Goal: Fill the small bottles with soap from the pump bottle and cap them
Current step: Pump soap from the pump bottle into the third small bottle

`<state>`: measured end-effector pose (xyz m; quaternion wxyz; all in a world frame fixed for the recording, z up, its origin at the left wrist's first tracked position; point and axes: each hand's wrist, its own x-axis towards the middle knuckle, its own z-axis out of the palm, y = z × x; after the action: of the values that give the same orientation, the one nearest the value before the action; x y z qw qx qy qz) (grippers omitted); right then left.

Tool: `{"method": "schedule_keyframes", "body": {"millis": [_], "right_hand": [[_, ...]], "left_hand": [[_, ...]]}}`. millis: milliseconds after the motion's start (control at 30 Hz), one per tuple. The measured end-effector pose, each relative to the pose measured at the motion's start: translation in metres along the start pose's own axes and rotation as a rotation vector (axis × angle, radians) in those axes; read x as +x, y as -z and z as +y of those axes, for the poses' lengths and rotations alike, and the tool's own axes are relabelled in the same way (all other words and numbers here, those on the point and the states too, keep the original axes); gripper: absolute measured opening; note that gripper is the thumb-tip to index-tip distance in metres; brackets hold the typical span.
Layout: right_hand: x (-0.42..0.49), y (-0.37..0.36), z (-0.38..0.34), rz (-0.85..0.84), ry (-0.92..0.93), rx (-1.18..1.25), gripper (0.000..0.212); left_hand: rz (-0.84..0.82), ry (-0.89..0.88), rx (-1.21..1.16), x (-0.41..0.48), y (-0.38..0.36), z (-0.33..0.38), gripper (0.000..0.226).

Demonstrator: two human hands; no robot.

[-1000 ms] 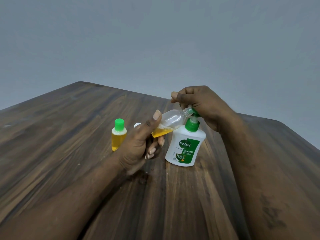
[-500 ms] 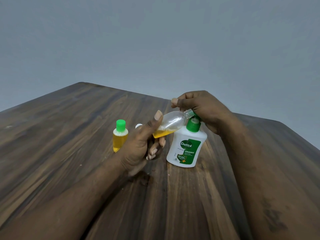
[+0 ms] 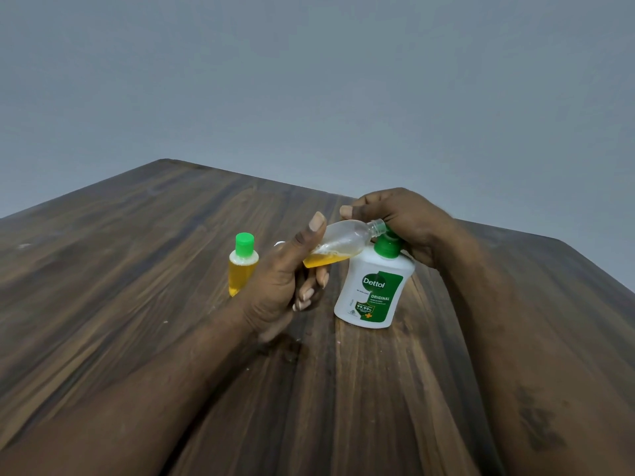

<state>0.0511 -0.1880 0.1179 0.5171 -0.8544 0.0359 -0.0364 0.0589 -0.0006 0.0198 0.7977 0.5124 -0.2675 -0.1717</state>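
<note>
Two bare forearms reach in from the near edge over a dark wooden table. The left hand grips a small open bottle by its lower end, with the thumb laid up along its side and the other fingers curled underneath. This bottle is held off the table and tilted, its uncapped neck higher and pointing right. Orange soap is pooled with some foam at its low end.

Just right of that hand the pump bottle stands upright on the table, white with a green label. The right hand is curled over its pump head and hides most of it, and the open neck sits right against this hand.

Farther back on the left a second small bottle stands upright, full of yellow soap with a green cap on, its base partly hidden by the left hand. A small white thing peeks out behind that hand, too hidden to tell what it is. Beyond the table is a plain grey wall.
</note>
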Motion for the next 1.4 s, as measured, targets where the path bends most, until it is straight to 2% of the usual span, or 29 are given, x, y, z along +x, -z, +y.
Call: {"method": "schedule_keyframes", "body": {"millis": [67, 233, 467, 567, 700, 833, 1067, 1200, 1400], "right_hand": [[-0.002, 0.003, -0.004, 0.02, 0.062, -0.007, 0.04], [-0.003, 0.009, -0.007, 0.061, 0.167, -0.019, 0.028], [-0.002, 0.002, 0.0, -0.024, -0.009, 0.024, 0.02], [-0.003, 0.0, 0.0, -0.043, -0.031, 0.015, 0.017], [-0.003, 0.001, -0.001, -0.007, -0.002, -0.03, 0.023], [-0.007, 0.005, -0.008, 0.083, 0.125, -0.061, 0.028], [-0.012, 0.012, -0.019, 0.246, 0.228, 0.032, 0.044], [-0.006, 0.006, -0.016, 0.325, 0.215, 0.037, 0.051], [0.003, 0.005, -0.009, 0.263, 0.095, -0.01, 0.06]], "left_hand": [[-0.01, 0.001, -0.006, 0.0, -0.001, -0.001, 0.075], [-0.03, -0.007, -0.028, 0.0, -0.001, -0.001, 0.072], [-0.019, 0.018, -0.003, 0.0, -0.001, 0.001, 0.076], [-0.013, 0.031, -0.015, -0.001, -0.001, 0.0, 0.073], [-0.007, 0.045, -0.01, -0.002, -0.002, -0.001, 0.07], [-0.007, 0.034, -0.02, -0.001, -0.004, -0.001, 0.07], [-0.014, 0.018, -0.035, 0.0, -0.001, 0.0, 0.073], [0.0, 0.018, -0.04, 0.0, -0.001, -0.001, 0.073], [0.003, 0.013, 0.001, -0.001, -0.002, 0.001, 0.072]]}}
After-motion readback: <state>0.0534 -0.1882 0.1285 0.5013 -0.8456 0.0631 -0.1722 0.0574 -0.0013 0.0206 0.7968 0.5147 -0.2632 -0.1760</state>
